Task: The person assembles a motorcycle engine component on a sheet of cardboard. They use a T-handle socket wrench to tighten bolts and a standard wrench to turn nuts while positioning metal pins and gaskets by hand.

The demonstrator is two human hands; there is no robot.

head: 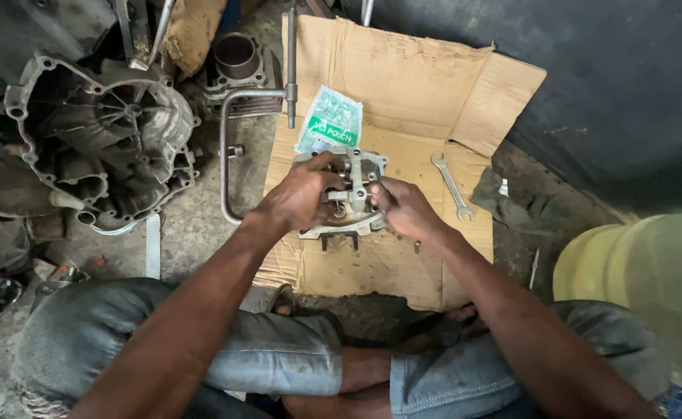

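Note:
A grey metal engine head (354,190) rests on a flattened cardboard sheet (403,85) in the middle of the head view. My left hand (298,195) grips its left side, fingers curled over the top edge. My right hand (404,208) pinches a part at its right side. A small dark U-shaped piece (339,237) lies just in front of the head. Beyond it, a white and green plastic pouch (329,118) sits on the cardboard.
A wrench (452,186) lies on the cardboard at right, a grey rag (521,206) beside it. A large gearbox casing (96,140) stands at left, with a bent metal bar (228,147) and a cylinder (236,58) near it. A yellow drum (636,271) is at right.

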